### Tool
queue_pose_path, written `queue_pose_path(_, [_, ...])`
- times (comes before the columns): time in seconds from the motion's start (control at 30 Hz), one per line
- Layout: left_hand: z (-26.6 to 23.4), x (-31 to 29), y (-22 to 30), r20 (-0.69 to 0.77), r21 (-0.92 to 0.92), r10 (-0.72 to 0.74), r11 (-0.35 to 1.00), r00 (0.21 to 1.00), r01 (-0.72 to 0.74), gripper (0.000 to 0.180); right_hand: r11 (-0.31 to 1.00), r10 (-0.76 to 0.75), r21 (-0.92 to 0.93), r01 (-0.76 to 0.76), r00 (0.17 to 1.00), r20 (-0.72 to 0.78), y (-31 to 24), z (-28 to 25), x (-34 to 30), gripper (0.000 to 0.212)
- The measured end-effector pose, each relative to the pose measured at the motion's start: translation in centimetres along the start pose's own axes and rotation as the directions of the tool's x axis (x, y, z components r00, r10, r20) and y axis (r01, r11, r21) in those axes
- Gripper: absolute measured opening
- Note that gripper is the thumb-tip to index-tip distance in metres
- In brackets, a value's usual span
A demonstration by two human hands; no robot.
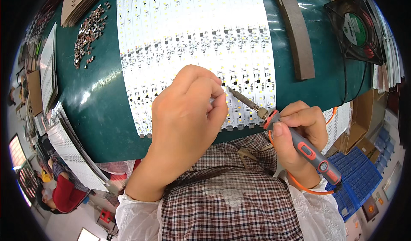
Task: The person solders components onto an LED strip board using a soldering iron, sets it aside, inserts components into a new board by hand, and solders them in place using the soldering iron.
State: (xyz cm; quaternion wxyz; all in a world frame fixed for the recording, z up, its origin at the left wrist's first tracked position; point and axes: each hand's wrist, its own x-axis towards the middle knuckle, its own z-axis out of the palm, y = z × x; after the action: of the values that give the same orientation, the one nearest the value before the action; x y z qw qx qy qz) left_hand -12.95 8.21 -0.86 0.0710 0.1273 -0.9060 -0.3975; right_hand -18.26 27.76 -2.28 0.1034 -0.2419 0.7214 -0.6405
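Observation:
A white panel of LED circuit board strips (pixel 192 48) lies on the green table, dotted with yellow LEDs and small black parts. My right hand (pixel 302 132) grips a grey and red soldering iron (pixel 306 149) with an orange cord. Its tip points to the upper left, at or just above the board close to a black part. My left hand (pixel 188 106) hovers over the board with thumb and fingers pinched, fingertips near the iron's tip. What the pinch holds is hidden. Small metal connectors (pixel 241 127) line the board's near edge.
Loose metal connectors (pixel 90 33) lie in a pile at the far left. A brown bar (pixel 295 35) and a black fan (pixel 355 29) are on the right. Blue crates (pixel 353 177) stand below right. Another person (pixel 64 189) sits at the lower left, near more board stacks (pixel 75 142).

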Motion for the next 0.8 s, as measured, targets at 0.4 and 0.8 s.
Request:
queue_pose_path(0.4, [-0.3,0.1,-0.2,0.019,0.034,0.074,0.997,0.997,-0.075,0.011,1.000,0.000,-0.023,0.001,1.000,0.023,-0.7,-0.1,-0.2,0.024])
queue_pose_path(0.8, [-2.5,-0.6,0.5,-0.002,0.064,-0.060,0.996,0.998,0.060,0.012,1.000,0.013,0.006,-0.013,1.000,-0.017,-0.7,-0.4,-0.4,0.024])
